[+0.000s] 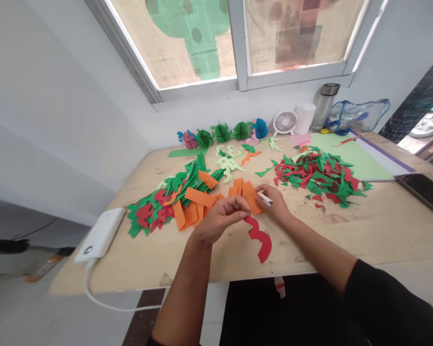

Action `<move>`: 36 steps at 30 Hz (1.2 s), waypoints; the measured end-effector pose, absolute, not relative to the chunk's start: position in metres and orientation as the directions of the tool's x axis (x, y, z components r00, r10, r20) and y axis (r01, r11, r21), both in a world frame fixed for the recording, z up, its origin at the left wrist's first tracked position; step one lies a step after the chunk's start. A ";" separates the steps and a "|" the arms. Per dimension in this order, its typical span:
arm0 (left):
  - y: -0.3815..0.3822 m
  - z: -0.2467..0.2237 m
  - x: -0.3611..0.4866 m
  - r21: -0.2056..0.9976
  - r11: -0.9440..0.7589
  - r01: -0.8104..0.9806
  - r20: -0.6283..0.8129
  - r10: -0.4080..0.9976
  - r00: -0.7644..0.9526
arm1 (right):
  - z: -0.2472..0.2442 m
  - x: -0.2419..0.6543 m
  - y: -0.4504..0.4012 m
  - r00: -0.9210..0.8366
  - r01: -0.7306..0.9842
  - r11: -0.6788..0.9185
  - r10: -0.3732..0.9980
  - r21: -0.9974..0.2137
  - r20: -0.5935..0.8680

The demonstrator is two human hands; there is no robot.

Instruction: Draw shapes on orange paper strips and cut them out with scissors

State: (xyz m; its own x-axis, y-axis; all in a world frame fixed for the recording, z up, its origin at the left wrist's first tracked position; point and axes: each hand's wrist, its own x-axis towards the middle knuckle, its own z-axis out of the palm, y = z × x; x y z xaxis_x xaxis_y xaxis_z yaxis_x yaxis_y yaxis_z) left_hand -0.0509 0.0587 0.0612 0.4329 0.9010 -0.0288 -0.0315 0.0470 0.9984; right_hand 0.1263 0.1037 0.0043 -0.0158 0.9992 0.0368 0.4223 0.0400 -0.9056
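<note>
Between the thumb and fingers of my left hand (225,216) is one end of a wavy red paper cutout (261,241), which hangs toward the table's front edge. My right hand (274,204) holds a white pen (265,198) and touches an orange paper piece (251,196) on the table. More orange strips (199,197) lie to the left, on top of green paper pieces (191,178). Red cutouts (144,215) lie at the left end of that pile.
A heap of red and green scraps (320,175) lies at the right, near a black phone (423,192). A power bank (100,235) sits at the left edge. Behind stand paper ornaments (222,132), a fan (285,122) and a bottle (323,108).
</note>
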 end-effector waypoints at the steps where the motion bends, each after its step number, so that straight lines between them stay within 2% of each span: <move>1: 0.060 0.060 -0.049 0.999 0.045 -0.013 -0.035 0.896 0.443 | 0.007 0.135 0.100 -0.012 0.411 0.033 0.999 -0.911 0.031; 4: 0.067 0.057 -0.041 0.998 0.008 0.056 -0.035 0.859 0.511 | 0.016 0.159 0.084 -0.012 0.372 0.024 1.000 -0.928 0.021; 8: 0.075 0.052 -0.034 0.994 -0.032 0.108 -0.034 0.831 0.556 | 0.028 0.175 0.062 0.007 0.195 -0.088 0.996 -0.977 -0.088; 10: 0.077 0.050 -0.032 0.992 -0.048 0.114 -0.023 0.833 0.553 | 0.031 0.178 0.055 0.027 0.158 -0.070 0.997 -0.985 -0.067; 17: 0.077 0.048 -0.034 0.948 -0.053 0.313 -0.114 0.863 0.492 | 0.030 0.177 0.051 0.113 0.209 -0.029 0.994 -0.978 -0.006; 20: 0.075 0.050 -0.040 0.952 -0.076 0.295 -0.076 0.879 0.471 | 0.028 0.175 0.052 0.088 0.204 0.014 0.996 -0.979 0.032; 25: 0.075 0.051 -0.046 0.969 -0.058 0.241 -0.057 0.895 0.442 | 0.020 0.171 0.066 -0.043 0.329 0.128 0.992 -0.936 0.121; 29: 0.083 0.045 -0.036 0.978 -0.037 0.203 -0.056 0.900 0.432 | 0.014 0.162 0.086 -0.145 0.586 0.214 0.977 -0.782 0.160; 31: 0.088 0.039 -0.029 0.984 -0.011 0.176 -0.066 0.903 0.424 | 0.012 0.157 0.095 -0.155 0.628 0.233 0.972 -0.742 0.174; 36: 0.099 0.021 -0.012 0.986 0.025 0.162 -0.091 0.906 0.412 | 0.007 0.158 0.104 -0.136 0.651 0.201 0.980 -0.732 0.148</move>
State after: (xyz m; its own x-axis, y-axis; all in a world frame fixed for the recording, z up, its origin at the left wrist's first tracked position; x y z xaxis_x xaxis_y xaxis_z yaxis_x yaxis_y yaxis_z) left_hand -0.0115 0.0995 0.0214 0.4124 0.9065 -0.0905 0.1622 0.0247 0.9864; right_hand 0.1585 0.1043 0.0070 -0.1358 0.9797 0.1476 0.6508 0.2005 -0.7323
